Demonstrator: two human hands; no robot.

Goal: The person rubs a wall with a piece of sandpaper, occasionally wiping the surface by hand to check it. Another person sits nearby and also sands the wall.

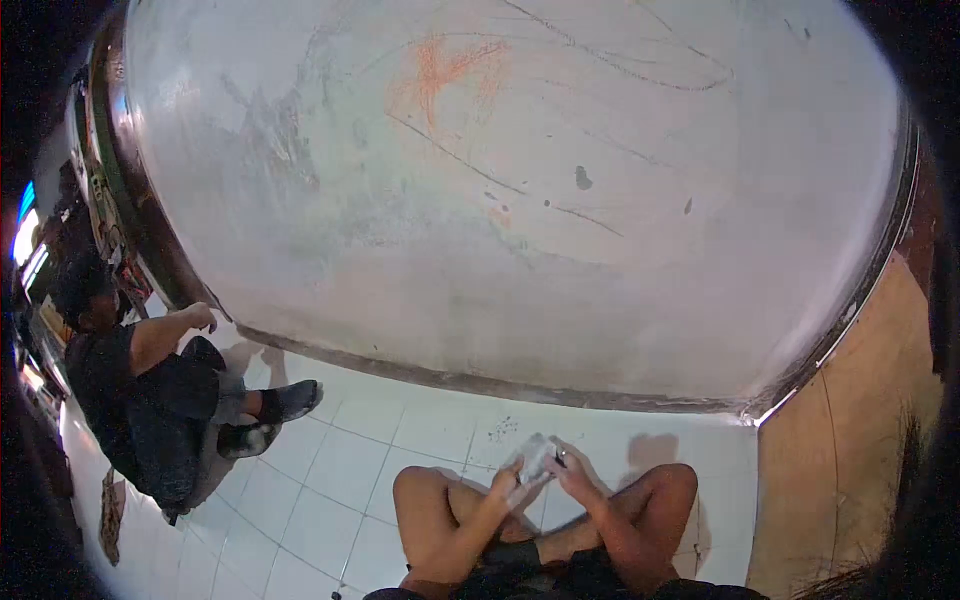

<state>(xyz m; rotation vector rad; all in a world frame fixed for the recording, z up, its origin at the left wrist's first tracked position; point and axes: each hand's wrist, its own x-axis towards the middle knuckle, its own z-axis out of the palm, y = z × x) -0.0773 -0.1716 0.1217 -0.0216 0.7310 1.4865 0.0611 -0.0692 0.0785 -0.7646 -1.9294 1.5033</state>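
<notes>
Low in the head view, a pale, partly see-through thing (535, 455), perhaps plastic, is held up over the crossed legs; blur hides its exact kind. My left hand (506, 482) has its fingers closed on the near left side of it. My right hand (572, 474) is against its right side, fingers curled, with a small dark spot at the fingertips that I cannot make out. Just beyond the hands, small dark bits (503, 429) lie scattered on the white tile floor (350, 465).
A large pale wall (640, 290) with orange and dark marks rises in front, a dark strip along its base. To the left, another person (150, 400) in dark clothes sits on the floor. At the right is a tan board-like surface (810, 490).
</notes>
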